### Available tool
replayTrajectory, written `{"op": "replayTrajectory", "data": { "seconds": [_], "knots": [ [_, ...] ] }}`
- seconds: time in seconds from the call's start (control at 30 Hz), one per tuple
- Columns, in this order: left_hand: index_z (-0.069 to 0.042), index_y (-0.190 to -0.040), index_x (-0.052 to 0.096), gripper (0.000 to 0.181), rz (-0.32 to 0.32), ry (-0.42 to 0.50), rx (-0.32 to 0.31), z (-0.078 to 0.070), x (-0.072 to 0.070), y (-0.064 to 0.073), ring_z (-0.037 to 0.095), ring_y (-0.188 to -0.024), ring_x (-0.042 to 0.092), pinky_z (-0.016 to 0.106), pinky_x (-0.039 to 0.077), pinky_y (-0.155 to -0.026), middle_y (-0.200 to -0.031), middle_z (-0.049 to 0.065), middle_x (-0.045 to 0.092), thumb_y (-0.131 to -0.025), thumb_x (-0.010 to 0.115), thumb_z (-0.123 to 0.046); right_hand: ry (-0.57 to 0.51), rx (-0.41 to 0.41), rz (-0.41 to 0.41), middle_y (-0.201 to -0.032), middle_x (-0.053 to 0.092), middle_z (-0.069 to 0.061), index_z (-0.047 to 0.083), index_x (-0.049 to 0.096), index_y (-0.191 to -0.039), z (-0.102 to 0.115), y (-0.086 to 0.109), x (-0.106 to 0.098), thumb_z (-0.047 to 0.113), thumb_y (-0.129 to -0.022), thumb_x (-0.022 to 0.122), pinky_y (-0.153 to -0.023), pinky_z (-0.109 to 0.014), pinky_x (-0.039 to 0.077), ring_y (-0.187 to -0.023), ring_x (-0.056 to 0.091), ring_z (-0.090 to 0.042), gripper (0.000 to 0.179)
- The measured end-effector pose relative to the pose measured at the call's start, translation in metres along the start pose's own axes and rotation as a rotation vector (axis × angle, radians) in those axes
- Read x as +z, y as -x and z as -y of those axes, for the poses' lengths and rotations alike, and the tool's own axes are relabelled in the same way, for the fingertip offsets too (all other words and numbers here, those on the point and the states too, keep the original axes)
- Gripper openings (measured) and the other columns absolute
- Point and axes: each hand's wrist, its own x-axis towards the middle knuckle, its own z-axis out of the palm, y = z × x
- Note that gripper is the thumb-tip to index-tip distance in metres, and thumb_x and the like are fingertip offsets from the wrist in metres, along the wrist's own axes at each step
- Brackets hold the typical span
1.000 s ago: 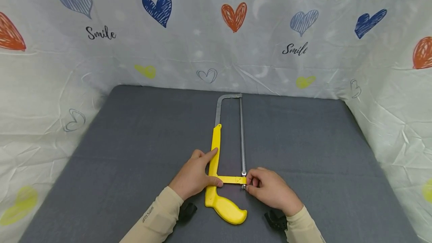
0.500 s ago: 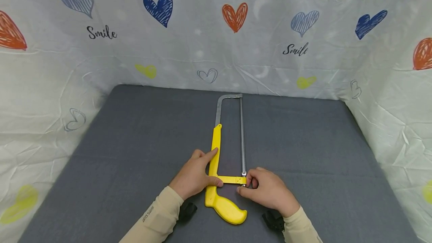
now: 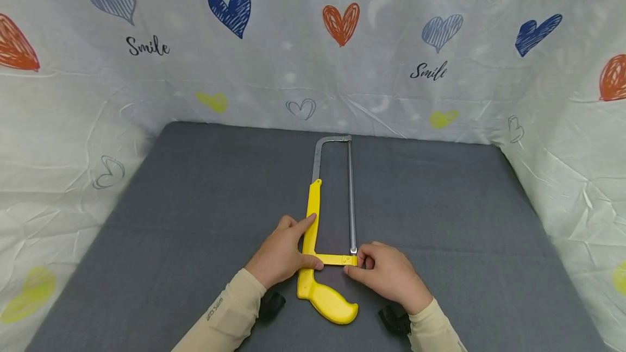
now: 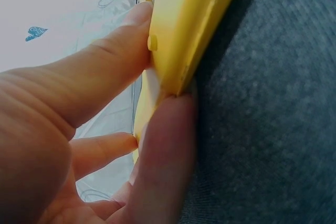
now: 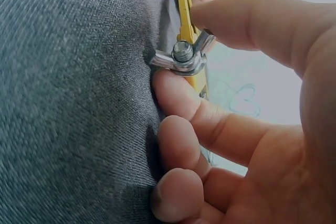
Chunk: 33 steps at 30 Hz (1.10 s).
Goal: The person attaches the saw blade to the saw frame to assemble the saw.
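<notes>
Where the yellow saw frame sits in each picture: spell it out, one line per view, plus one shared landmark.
Head: yellow saw frame, centre to lower middle.
Left wrist: yellow saw frame, top centre, slanting down-left.
Right wrist: yellow saw frame, narrow, upper centre, behind the wing nut.
Shared landmark: the left hand, at the frame.

Grey fabric-topped table (image 3: 195, 200); yellow-and-silver hacksaw (image 3: 313, 200) lying on it, one end near far edge.
</notes>
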Motion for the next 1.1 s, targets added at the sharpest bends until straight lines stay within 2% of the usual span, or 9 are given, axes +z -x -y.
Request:
{"op": "replayTrajectory", "data": {
  "seconds": [0.3,0.6,0.83,1.1],
  "knots": [
    [-0.024,-0.167,0.044,0.107,0.001,-0.007,0.000,-0.0001,-0.0005,-0.0012,0.019,-0.081,0.054,0.030,0.047,-0.068,-0.118,0.009,0.050,-0.076,0.100,-0.037,-0.043,-0.023,0.027,-0.074,0.052,0.005,0.028,0.064,-0.077,-0.0062,-0.0011,-0.0029,0.041,-0.091,0.084,-0.054,-0.027,0.035,-0.059,0.046,-0.012,0.028],
    [-0.025,-0.167,0.044,0.108,0.004,-0.010,-0.002,0.0009,0.0002,-0.0009,0.019,-0.081,0.054,0.030,0.046,-0.068,-0.119,0.008,0.050,-0.076,0.100,-0.037,-0.066,-0.080,0.021,-0.076,0.055,0.008,0.028,0.066,-0.080,-0.0091,0.0003,-0.0052,0.035,-0.092,0.083,-0.056,-0.025,0.037,-0.059,0.046,-0.007,0.022],
    [-0.025,-0.167,0.044,0.108,-0.003,-0.004,0.005,0.0014,0.0002,0.0002,0.019,-0.080,0.053,0.029,0.046,-0.068,-0.117,0.008,0.050,-0.076,0.100,-0.037,-0.107,-0.066,0.025,-0.075,0.055,0.007,0.027,0.068,-0.085,-0.0087,0.0020,-0.0074,0.032,-0.093,0.082,-0.055,-0.025,0.037,-0.056,0.045,-0.006,0.017],
    [-0.026,-0.167,0.044,0.107,0.006,-0.007,-0.019,-0.0006,0.0002,-0.0013,0.019,-0.083,0.055,0.029,0.047,-0.069,-0.118,0.008,0.050,-0.077,0.100,-0.036,-0.092,-0.064,0.034,-0.077,0.056,0.006,0.027,0.069,-0.087,-0.0081,0.0026,-0.0088,0.025,-0.093,0.081,-0.058,-0.026,0.038,-0.060,0.047,-0.008,0.014]
  ]
}}
